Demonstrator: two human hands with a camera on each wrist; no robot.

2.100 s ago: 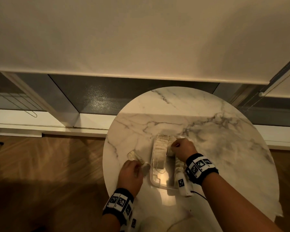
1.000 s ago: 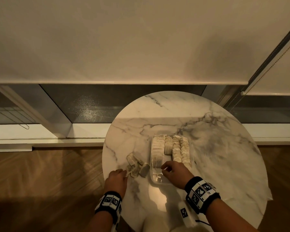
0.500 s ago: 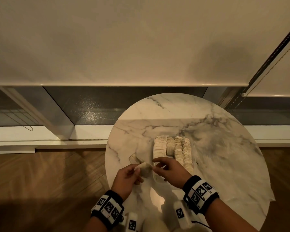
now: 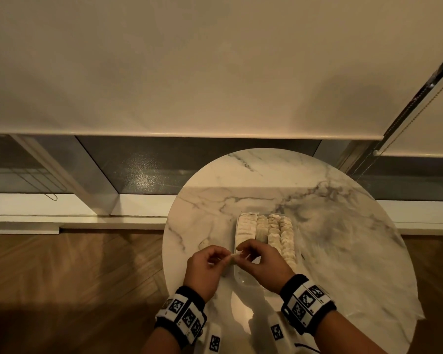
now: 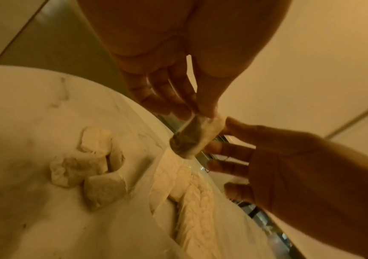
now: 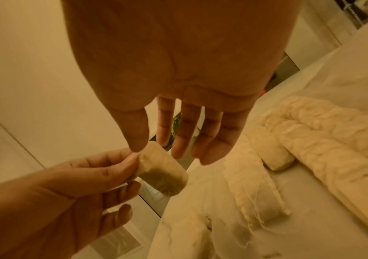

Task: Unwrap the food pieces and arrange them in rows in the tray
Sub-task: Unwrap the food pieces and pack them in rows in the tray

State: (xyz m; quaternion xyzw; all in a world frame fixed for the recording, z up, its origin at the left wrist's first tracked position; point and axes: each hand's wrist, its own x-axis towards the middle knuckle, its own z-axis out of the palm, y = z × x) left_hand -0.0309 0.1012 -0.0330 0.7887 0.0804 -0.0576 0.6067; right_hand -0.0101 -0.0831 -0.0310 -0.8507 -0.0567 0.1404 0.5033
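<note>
Low in the middle of the head view, both hands meet just above the near end of the clear plastic tray, sharing one wrapped food piece. The left hand pinches one end of it between thumb and forefinger; the right hand takes the other end between thumb and fingertip, its remaining fingers straight and spread (plain in the right wrist view). The piece is a small pale roll with a darker filling showing through thin wrapping.

To do this step well, I judge the left hand should keep a firm, light hold while the right peels the loose edge away in one pull; squeezing would likely deform the soft piece, and thin wrap may tear.

The tray sits on a round marble bench and already carries several rows of food pieces in its upper part; its lower end looks bare, so the piece has room there. Left of the tray, seen from the left wrist, lies a small cluster of further pieces on the bench, apparently still wrapped. The hands work close to the lower left edge of the bench, so a dropped piece could fall to the wooden floor; right of the tray there is broad open marble.
</note>
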